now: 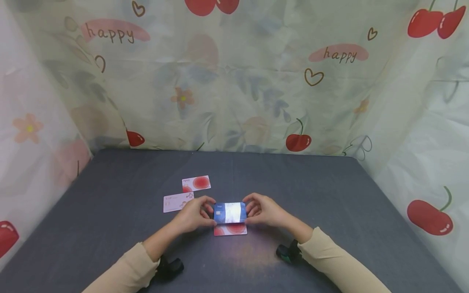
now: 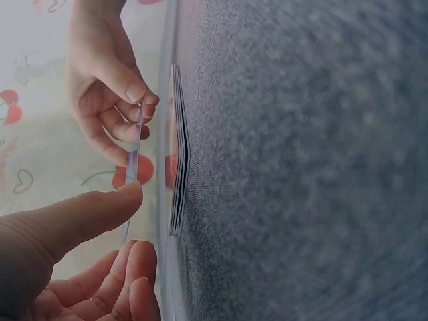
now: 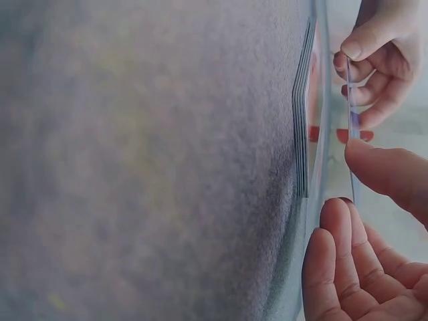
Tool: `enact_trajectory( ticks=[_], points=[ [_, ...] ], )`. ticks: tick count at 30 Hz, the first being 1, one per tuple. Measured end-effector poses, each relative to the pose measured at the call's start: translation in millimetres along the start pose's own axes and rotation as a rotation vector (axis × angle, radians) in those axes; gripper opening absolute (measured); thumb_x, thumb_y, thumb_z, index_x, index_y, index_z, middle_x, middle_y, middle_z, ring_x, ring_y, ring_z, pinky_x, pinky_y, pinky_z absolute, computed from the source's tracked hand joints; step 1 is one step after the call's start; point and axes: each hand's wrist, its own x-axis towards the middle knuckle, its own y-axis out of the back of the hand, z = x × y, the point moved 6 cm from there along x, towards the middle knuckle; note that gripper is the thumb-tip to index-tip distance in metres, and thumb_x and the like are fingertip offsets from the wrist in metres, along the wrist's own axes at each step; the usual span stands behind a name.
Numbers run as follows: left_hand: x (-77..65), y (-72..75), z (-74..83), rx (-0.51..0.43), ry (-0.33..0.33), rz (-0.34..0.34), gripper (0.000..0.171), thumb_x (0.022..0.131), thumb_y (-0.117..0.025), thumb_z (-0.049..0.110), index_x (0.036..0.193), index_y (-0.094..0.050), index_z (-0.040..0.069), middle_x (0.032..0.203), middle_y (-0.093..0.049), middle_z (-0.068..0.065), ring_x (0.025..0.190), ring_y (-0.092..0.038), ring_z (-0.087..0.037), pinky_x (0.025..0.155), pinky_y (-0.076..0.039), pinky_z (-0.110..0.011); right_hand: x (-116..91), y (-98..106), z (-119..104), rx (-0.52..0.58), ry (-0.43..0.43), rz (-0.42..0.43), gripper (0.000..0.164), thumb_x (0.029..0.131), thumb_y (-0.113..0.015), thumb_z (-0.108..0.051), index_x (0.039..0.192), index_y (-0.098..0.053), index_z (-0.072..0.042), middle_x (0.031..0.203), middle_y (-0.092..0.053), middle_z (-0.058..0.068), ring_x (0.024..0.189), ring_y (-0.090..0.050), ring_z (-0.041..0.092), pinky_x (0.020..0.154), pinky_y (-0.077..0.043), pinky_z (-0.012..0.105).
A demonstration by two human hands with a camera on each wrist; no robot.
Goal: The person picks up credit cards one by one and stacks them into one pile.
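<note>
Blue card: a shiny blue plastic card (image 1: 219, 215) with rounded corners, a small chip and a bright white patch of light, just below the middle of the frame. It is up in the air, held by both ends.
Left hand: the bare left hand (image 1: 196, 213) pinches the card's left end between thumb and fingers.
Right hand: the bare right hand (image 1: 266, 211) pinches the right end the same way.
Pile: a neat pile of thin plastic cards (image 1: 230, 231) lies under the blue card, lower middle of the frame. Both wrist views show many flat layers, and a gap between pile and blue card. The top one is pink with red round shapes.
Two loose cards: left of the middle, a white and pink card with red circles (image 1: 196, 183) lies flat. Just below it is a pale pink card with little flowers (image 1: 176, 202), partly behind the left hand.
Table: the dark grey cloth-topped table (image 1: 329, 195) holds the pile and both loose cards.
Back wall: a pale cloth with cherries and "happy" words (image 1: 234, 93) fills the top.
</note>
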Motion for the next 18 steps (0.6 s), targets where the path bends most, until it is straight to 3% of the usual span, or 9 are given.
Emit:
enact_trajectory(
  ticks=[18],
  points=[
    [-3.1, -3.9, 0.0, 0.068, 0.022, -0.010, 0.049, 0.069, -0.080, 0.010, 0.112, -0.058, -0.001, 0.088, -0.061, -0.007, 0.067, -0.055, -0.010, 0.057, -0.045, -0.021, -6.2, -3.6, -2.5, 0.002, 0.005, -0.011, 0.053, 0.074, -0.077, -0.009, 0.119, -0.050, 0.002, 0.093, -0.062, 0.011, 0.079, -0.060, 0.012, 0.071, -0.053, 0.022]
  ],
)
